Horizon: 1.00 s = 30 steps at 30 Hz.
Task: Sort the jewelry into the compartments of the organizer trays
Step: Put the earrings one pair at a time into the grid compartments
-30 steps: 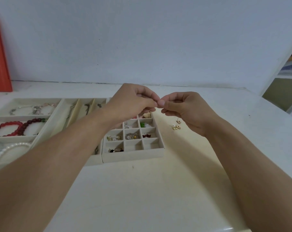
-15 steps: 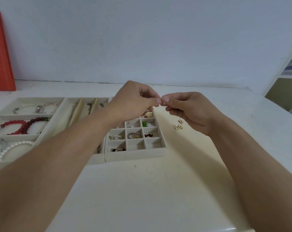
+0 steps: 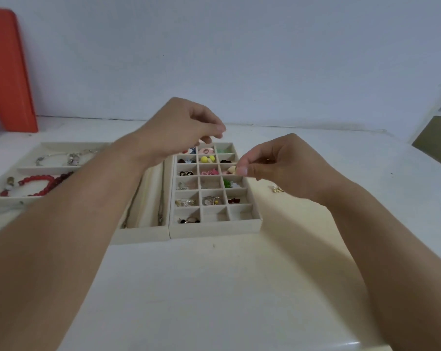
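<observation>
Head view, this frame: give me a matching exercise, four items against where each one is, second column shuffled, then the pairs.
Items:
1. red bracelet
2. yellow beads
3. loose earrings
4. cream earring

Places:
A. pinched in the right hand
B. on the table, right of the grid tray
C. in a grid tray compartment, second row, middle
D. in the wide left tray

Pairs: 1-D, 2-C, 3-B, 4-A

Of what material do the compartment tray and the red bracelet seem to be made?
Compartment tray: probably velvet or flocked fabric over board; its beige walls look matte and soft, without shine.
Red bracelet: probably glass or polished stone beads; they are round, deep red and slightly glossy. Plastic is possible.
</observation>
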Each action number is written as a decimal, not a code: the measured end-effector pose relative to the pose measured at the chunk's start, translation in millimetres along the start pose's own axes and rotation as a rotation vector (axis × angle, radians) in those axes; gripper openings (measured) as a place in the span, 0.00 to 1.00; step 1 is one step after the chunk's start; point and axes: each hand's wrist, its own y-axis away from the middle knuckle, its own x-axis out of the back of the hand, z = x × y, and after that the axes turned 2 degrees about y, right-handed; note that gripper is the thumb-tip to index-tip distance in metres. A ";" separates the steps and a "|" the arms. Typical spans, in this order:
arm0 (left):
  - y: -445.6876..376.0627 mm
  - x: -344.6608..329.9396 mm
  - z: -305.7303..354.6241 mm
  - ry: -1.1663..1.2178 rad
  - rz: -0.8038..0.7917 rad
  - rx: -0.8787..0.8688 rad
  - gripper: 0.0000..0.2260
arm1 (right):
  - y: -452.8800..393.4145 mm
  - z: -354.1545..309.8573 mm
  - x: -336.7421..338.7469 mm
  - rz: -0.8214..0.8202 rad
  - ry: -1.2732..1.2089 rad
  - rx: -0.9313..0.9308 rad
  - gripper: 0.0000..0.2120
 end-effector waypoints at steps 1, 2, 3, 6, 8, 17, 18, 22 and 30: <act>-1.7 3.1 -2.3 0.024 0.030 0.004 0.03 | 2.6 -5.4 -4.1 -0.049 0.034 0.037 0.02; -2.8 5.0 -4.5 0.042 0.045 0.009 0.03 | 4.1 -10.6 -9.0 -0.098 0.067 0.066 0.02; -3.5 4.8 -6.1 0.051 0.048 0.012 0.03 | 5.0 -14.1 -13.8 -0.138 0.106 0.080 0.02; -5.7 -0.5 -8.8 0.044 0.049 0.006 0.02 | 5.8 -18.3 -26.0 -0.202 0.219 0.121 0.02; -6.5 -3.1 -10.1 0.043 0.046 0.003 0.02 | 4.8 -19.6 -32.7 -0.227 0.305 0.135 0.01; -6.8 -7.2 -8.2 0.065 0.051 -0.017 0.02 | 5.0 -22.5 -48.1 -0.219 0.523 0.105 0.02; -6.8 -7.2 -8.3 0.065 0.048 -0.017 0.02 | 5.2 -22.5 -48.8 -0.211 0.540 0.105 0.02; -6.6 -6.5 -8.9 0.068 0.031 -0.012 0.02 | 5.4 -23.7 -48.2 -0.254 0.550 0.089 0.05; -4.5 -9.5 -10.4 0.062 0.004 0.006 0.02 | 6.6 -27.0 -50.0 -0.262 0.518 0.099 0.05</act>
